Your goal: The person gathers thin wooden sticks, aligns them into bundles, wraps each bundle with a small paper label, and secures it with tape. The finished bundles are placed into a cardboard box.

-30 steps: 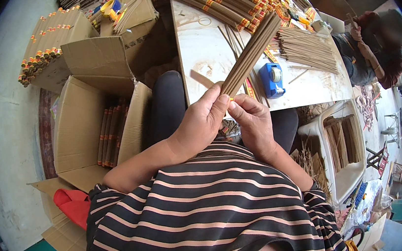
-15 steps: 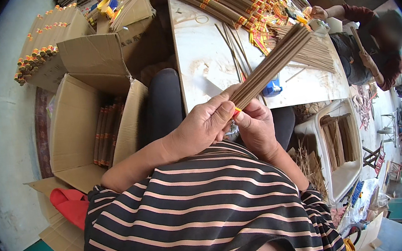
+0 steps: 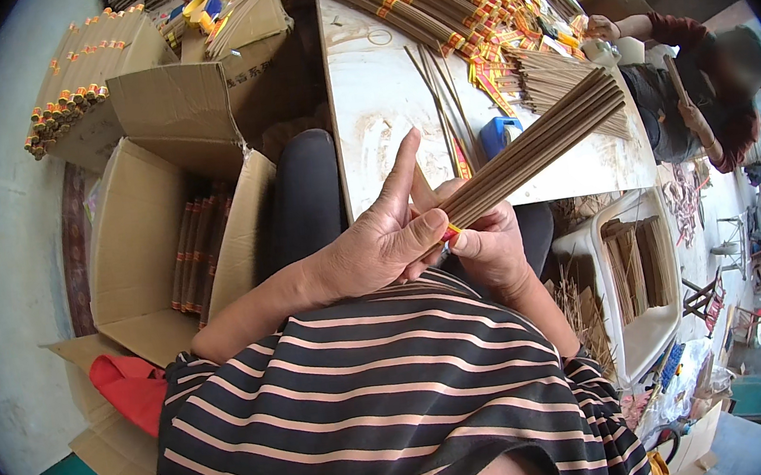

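Both my hands are on a bundle of brown incense sticks (image 3: 543,139) in front of my chest, its free end fanning up and to the right. My left hand (image 3: 379,242) has its thumb along the near end, index finger stretched up. My right hand (image 3: 495,253) is closed around the lower end, its thumb against a red and yellow paper band (image 3: 452,231) there. The fingers beneath the bundle are partly hidden. Just beyond the bundle stands a blue tape dispenser (image 3: 498,135), beside a few loose sticks (image 3: 445,103) on the white table (image 3: 380,64).
Banded incense bundles (image 3: 415,4) and loose sticks lie across the far table. On the left, an open cardboard box (image 3: 132,238) holds several bundles; more are stacked behind it (image 3: 94,68). A white tub (image 3: 642,348) with sticks stands at right. Another person (image 3: 696,84) works beyond the table's right end.
The bundle's free end has swung lower and to the right, its sticks spreading a little. My left index finger has lifted off it and points upward. The tape dispenser now shows more fully.
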A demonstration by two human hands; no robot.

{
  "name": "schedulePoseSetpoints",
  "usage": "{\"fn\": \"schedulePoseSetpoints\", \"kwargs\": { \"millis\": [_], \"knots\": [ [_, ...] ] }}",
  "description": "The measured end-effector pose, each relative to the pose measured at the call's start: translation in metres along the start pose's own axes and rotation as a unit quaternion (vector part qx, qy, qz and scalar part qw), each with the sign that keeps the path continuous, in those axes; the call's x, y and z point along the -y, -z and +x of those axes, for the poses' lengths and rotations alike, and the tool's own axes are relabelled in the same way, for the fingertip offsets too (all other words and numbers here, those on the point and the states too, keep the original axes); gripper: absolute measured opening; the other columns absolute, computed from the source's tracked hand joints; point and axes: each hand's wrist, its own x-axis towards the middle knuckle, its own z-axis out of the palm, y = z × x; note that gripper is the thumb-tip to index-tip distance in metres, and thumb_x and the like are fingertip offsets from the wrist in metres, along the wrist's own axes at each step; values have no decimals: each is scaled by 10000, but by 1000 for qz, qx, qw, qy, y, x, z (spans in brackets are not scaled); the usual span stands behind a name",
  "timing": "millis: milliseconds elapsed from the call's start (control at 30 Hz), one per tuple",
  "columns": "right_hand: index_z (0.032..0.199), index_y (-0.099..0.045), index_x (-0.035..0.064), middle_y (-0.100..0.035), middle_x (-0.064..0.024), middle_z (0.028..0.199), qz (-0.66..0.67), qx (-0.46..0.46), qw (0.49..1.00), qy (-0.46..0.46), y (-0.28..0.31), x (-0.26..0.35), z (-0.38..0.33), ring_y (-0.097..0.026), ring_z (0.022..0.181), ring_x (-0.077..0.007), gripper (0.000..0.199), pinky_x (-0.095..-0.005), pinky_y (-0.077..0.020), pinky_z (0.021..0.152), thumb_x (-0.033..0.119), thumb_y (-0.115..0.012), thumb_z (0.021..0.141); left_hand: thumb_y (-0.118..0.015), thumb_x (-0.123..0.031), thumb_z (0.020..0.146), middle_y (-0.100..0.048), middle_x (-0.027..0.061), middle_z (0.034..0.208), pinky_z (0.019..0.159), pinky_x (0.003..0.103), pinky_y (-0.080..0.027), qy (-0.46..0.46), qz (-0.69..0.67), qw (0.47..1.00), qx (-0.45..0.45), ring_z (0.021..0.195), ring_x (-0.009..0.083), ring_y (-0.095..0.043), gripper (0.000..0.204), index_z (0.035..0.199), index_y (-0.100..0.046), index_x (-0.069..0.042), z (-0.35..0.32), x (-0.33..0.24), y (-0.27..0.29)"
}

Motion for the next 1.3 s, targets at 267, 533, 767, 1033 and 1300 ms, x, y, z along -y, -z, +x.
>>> {"fn": "schedulePoseSetpoints", "kwargs": {
  "millis": [267, 533, 767, 1033, 1300],
  "knots": [
    [962, -591, 4, -573, -52, 903, -57, 66, 996, 17, 5, 17, 11, -605, 794, -145, 313, -262, -512, 722, 21, -742, 688, -477, -427, 899, -536, 83, 852, 541, 172, -415, 67, -50, 996, 30, 652, 77, -491, 892, 1399, 170, -72, 4, -2, 3],
    [1222, -509, 52, -481, -91, 1254, -308, 72, 947, 64, 21, 26, 19, -330, 1276, -241, 836, -397, -233, 1066, 259, -856, 490, -501, -431, 881, -547, 71, 802, 490, 172, -437, 98, -123, 987, 17, 594, 83, -509, 717, 1351, -154, -17, 10, 2, -4],
    [1204, -524, 24, -491, -99, 1259, -248, 78, 964, 61, 17, 26, 22, -402, 1233, -248, 785, -411, -244, 1070, 219, -840, 512, -488, -453, 876, -536, 21, 657, 461, 143, -401, 154, -145, 977, 14, 503, 55, -487, 430, 799, -588, -42, 10, 5, -3],
    [1011, -597, -17, -576, -55, 948, -186, -171, 965, -71, -6, 25, 11, -560, 851, -135, 416, -270, -452, 780, 161, -733, 661, -447, -416, 916, -538, 21, 666, 459, 147, -400, 133, -128, 980, -78, 522, 51, -492, 406, 883, -576, -32, 7, 5, 1],
    [989, -485, -28, -580, -72, 775, -291, -175, 941, -8, -15, 24, 18, -523, 574, -85, 347, -203, -427, 493, 203, -647, 786, -407, -400, 943, -557, 24, 692, 465, 161, -417, 136, -42, 984, -107, 535, 60, -510, 396, 898, -572, -42, 6, 19, 9]
  ]
}}
